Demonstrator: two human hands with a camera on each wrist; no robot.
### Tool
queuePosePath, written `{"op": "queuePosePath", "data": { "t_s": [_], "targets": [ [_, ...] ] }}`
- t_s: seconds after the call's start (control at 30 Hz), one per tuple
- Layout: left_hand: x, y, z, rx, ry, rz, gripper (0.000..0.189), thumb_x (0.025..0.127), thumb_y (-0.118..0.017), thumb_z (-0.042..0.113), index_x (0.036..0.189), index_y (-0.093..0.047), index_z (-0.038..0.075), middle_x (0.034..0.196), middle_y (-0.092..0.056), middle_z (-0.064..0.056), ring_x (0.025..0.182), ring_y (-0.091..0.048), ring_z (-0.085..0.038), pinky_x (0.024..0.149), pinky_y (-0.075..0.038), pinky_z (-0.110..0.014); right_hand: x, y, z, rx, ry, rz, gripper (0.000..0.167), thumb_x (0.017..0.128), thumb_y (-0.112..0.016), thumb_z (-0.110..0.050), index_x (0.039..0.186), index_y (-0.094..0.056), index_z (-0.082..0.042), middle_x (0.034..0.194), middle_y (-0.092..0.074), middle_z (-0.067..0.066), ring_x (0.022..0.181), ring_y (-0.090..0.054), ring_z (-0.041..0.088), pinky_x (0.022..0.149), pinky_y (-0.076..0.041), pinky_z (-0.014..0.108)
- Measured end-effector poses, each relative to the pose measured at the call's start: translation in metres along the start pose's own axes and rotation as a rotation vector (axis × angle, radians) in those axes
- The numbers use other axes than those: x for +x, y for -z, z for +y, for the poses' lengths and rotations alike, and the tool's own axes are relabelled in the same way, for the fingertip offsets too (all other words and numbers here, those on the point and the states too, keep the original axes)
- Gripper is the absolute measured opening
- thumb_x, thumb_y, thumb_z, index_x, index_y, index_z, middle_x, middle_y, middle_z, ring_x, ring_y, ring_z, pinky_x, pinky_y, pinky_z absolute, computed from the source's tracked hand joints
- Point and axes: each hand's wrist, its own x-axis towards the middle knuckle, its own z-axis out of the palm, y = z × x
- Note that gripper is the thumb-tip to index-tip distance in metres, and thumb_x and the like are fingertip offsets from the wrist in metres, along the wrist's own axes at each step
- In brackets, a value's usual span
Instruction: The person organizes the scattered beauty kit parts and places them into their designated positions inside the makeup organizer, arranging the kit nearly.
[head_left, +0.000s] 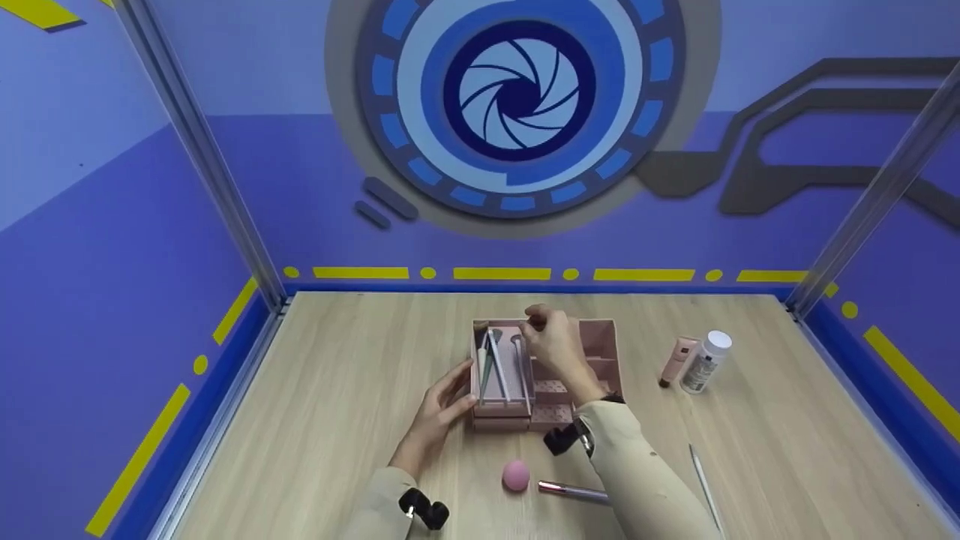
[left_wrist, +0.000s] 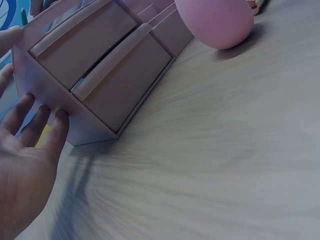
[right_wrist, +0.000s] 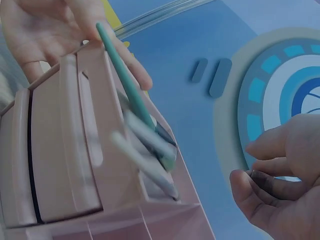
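A pink cosmetics organizer [head_left: 501, 424] stands on the table, with two drawer fronts [left_wrist: 122, 75] facing the left wrist camera. Several makeup brushes [head_left: 493, 367] lie in its left top compartment, one with a green handle [right_wrist: 125, 75]. My left hand [head_left: 433, 412] rests against the organizer's left side, fingers fairly straight and fingertips on the wall. Over the organizer's back middle hovers my right hand [head_left: 559, 346]. Its fingers are loosely bent with nothing visible between them in the right wrist view, and it hides part of the right compartments.
A pink makeup sponge [head_left: 516, 476] lies in front of the organizer beside a shiny metallic tube [head_left: 574, 491], partly under the right sleeve. To the right are a pink squeeze tube [head_left: 679, 361], a white-capped bottle [head_left: 706, 364] and a thin silvery stick [head_left: 703, 484].
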Motion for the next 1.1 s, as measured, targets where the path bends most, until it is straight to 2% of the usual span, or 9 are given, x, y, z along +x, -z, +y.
{"op": "queuePosePath", "data": {
  "t_s": [0.13, 0.23, 0.33, 0.5, 0.73, 1.0, 1.1],
  "targets": [
    [0.001, 0.001, 0.0, 0.025, -0.012, 0.002, 0.065, 0.093, -0.061, 0.008, 0.151, -0.03, 0.001, 0.159, -0.025, -0.02, 0.146, -0.023, -0.037, 0.118, -0.027, -0.045, -0.001, 0.004, 0.003, -0.009, 0.013, 0.004, 0.021, 0.084, -0.071, -0.009, 0.102, -0.071, 0.001, 0.089, -0.073, 0.014, 0.082, -0.07, 0.026, 0.077, -0.059, 0.039],
    [0.001, 0.001, 0.001, 0.042, -0.005, 0.006, 0.065, 0.093, -0.061, 0.009, 0.151, -0.031, 0.002, 0.159, -0.026, -0.019, 0.146, -0.024, -0.035, 0.119, -0.022, -0.048, -0.002, 0.007, 0.005, -0.043, 0.027, 0.019, 0.02, 0.083, -0.072, -0.011, 0.101, -0.073, -0.002, 0.087, -0.074, 0.012, 0.081, -0.07, 0.025, 0.076, -0.058, 0.039],
    [0.002, 0.001, 0.002, 0.025, 0.013, 0.018, 0.066, 0.093, -0.062, 0.01, 0.151, -0.032, 0.004, 0.159, -0.026, -0.017, 0.146, -0.025, -0.033, 0.119, -0.023, -0.046, -0.002, 0.009, 0.007, -0.069, 0.036, 0.026, 0.019, 0.083, -0.072, -0.012, 0.101, -0.073, -0.004, 0.086, -0.074, 0.009, 0.08, -0.069, 0.024, 0.075, -0.057, 0.04],
    [0.002, 0.0, 0.001, 0.031, 0.008, 0.021, 0.066, 0.093, -0.062, 0.009, 0.151, -0.032, 0.002, 0.159, -0.025, -0.019, 0.146, -0.026, -0.035, 0.119, -0.024, -0.045, -0.004, 0.015, 0.01, -0.066, 0.025, 0.025, 0.02, 0.083, -0.072, -0.012, 0.101, -0.073, -0.003, 0.087, -0.074, 0.008, 0.079, -0.069, 0.022, 0.074, -0.057, 0.039],
    [0.001, 0.0, 0.002, 0.038, 0.016, 0.013, 0.067, 0.093, -0.063, 0.011, 0.151, -0.031, 0.004, 0.16, -0.023, -0.018, 0.146, -0.025, -0.035, 0.116, -0.032, -0.032, -0.007, 0.024, 0.012, -0.043, 0.005, 0.037, 0.023, 0.082, -0.073, -0.013, 0.102, -0.072, -0.002, 0.089, -0.074, 0.009, 0.08, -0.069, 0.022, 0.074, -0.058, 0.038],
    [0.0, -0.001, 0.003, 0.03, 0.055, 0.027, 0.067, 0.093, -0.064, 0.013, 0.152, -0.032, 0.009, 0.161, -0.023, -0.013, 0.147, -0.025, -0.032, 0.116, -0.031, -0.035, -0.014, 0.036, 0.019, -0.037, -0.018, 0.042, 0.024, 0.083, -0.072, -0.014, 0.104, -0.072, -0.003, 0.091, -0.073, 0.009, 0.082, -0.068, 0.022, 0.074, -0.058, 0.036],
    [-0.001, -0.002, 0.002, 0.035, 0.053, 0.029, 0.068, 0.093, -0.063, 0.012, 0.152, -0.031, 0.008, 0.161, -0.022, -0.014, 0.147, -0.024, -0.033, 0.117, -0.029, -0.04, -0.015, 0.04, 0.023, -0.042, -0.031, 0.046, 0.025, 0.082, -0.072, -0.014, 0.105, -0.072, -0.004, 0.092, -0.074, 0.009, 0.082, -0.068, 0.022, 0.075, -0.058, 0.035]
  ]
}}
